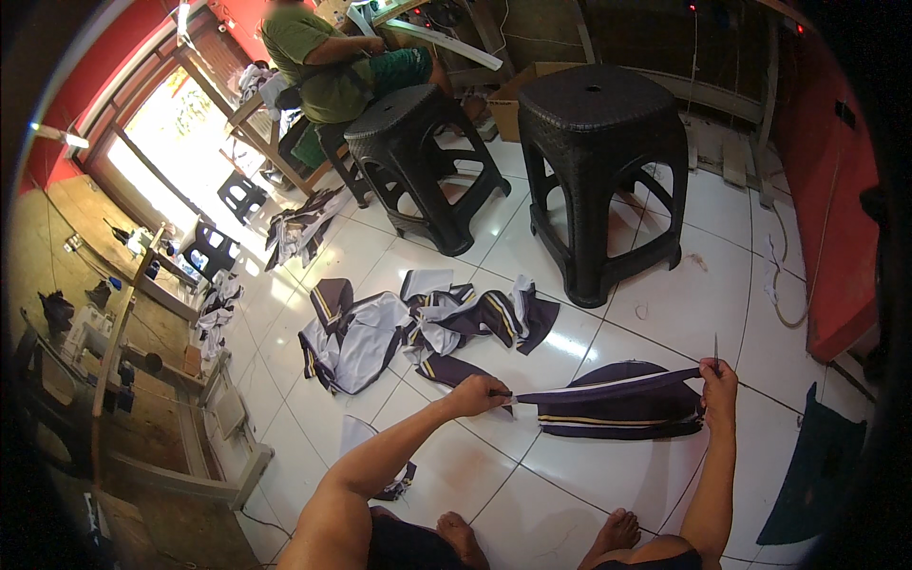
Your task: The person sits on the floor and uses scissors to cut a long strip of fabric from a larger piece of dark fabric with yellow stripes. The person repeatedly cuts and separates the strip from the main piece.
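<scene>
A long dark fabric strip with a white stripe is stretched taut between my hands. My left hand is closed on its left end, and my right hand pinches the right end. A thin pointed metal blade sticks up from my right hand; the rest of that tool is hidden by the fingers. Beneath the strip, dark fabric pieces with yellow and white stripes lie on the floor, partly covered by it.
Loose white and dark garment pieces lie ahead on the tiled floor. Two black plastic stools stand beyond. A person in a green shirt sits at the back left. Dark green cloth lies at right; a wooden workbench frame at left.
</scene>
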